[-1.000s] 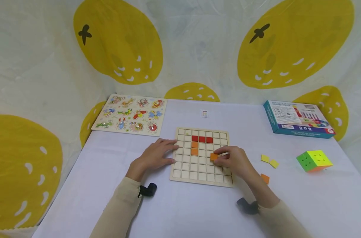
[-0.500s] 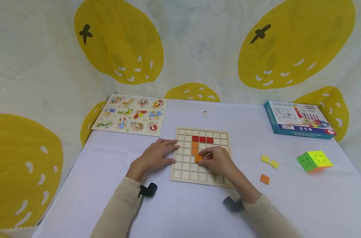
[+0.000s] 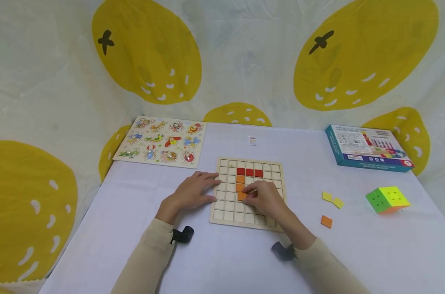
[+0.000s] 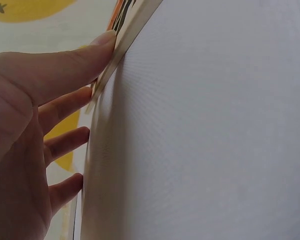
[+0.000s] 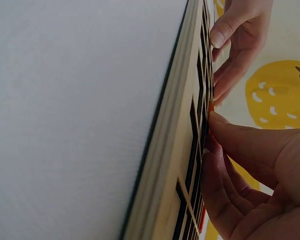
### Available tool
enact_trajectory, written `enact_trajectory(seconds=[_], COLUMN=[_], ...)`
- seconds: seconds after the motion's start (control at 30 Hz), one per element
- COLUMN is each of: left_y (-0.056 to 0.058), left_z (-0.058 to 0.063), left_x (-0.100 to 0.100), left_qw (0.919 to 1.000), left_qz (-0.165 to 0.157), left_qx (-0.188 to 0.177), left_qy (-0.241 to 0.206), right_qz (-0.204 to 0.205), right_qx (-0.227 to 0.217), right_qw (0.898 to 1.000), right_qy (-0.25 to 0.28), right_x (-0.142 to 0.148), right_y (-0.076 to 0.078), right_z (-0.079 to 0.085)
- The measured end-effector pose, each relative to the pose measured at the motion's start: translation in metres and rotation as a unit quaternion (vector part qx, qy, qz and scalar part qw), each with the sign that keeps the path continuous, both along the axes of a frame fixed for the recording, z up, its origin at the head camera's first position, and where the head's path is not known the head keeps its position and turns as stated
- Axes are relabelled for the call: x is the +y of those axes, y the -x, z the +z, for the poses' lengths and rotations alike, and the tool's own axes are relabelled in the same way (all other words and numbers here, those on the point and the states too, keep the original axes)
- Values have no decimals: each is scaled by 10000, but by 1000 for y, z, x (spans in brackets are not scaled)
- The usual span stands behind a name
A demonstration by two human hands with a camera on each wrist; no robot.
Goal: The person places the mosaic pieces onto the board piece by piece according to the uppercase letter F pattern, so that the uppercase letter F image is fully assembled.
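Note:
A wooden grid board point(image 3: 231, 222) lies on the white table in the head view, with three red square tiles point(image 3: 249, 172) in a row. Below the leftmost red one sit two orange tiles point(image 3: 240, 179) in a column. My right hand point(image 3: 265, 197) pinches another orange tile point(image 3: 241, 196) between thumb and fingertips, at the cell directly under that column. The fingers partly cover this tile. My left hand point(image 3: 193, 190) rests at the board's left edge, fingers spread, with the thumb point(image 4: 85, 57) on the rim in the left wrist view.
Two yellow tiles point(image 3: 326, 196) and a loose orange tile point(image 3: 326, 221) lie right of the board. Beyond them is a puzzle cube point(image 3: 387, 199). A boxed toy point(image 3: 369, 148) stands at back right, an insect puzzle board point(image 3: 160, 142) at back left. A small printed card point(image 3: 253, 140) lies behind the grid.
My right hand has carried the orange tile leftward across the board to the cell beneath the two orange tiles and lowered it there. The left hand has stayed at the board's edge.

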State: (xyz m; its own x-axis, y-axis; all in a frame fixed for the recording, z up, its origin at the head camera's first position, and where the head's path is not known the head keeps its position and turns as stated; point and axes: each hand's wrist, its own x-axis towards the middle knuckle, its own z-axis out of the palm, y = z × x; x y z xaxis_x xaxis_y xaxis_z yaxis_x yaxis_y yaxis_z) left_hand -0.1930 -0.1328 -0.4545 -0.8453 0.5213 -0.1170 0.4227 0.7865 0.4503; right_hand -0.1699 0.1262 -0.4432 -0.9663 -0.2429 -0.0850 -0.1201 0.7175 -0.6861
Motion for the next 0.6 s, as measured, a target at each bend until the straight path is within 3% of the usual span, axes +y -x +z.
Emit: enact_trajectory(seconds=[0.6], left_y=[0], left_z=[-1], left_x=[0], left_qw=[10000], left_qz=[9], left_qx=[-13], left_qy=[25], right_qz=[-32], right_qx=[249], right_qw=[9996], right_qy=[-126], right_x=[-6], right_y=[1], right_z=[-1])
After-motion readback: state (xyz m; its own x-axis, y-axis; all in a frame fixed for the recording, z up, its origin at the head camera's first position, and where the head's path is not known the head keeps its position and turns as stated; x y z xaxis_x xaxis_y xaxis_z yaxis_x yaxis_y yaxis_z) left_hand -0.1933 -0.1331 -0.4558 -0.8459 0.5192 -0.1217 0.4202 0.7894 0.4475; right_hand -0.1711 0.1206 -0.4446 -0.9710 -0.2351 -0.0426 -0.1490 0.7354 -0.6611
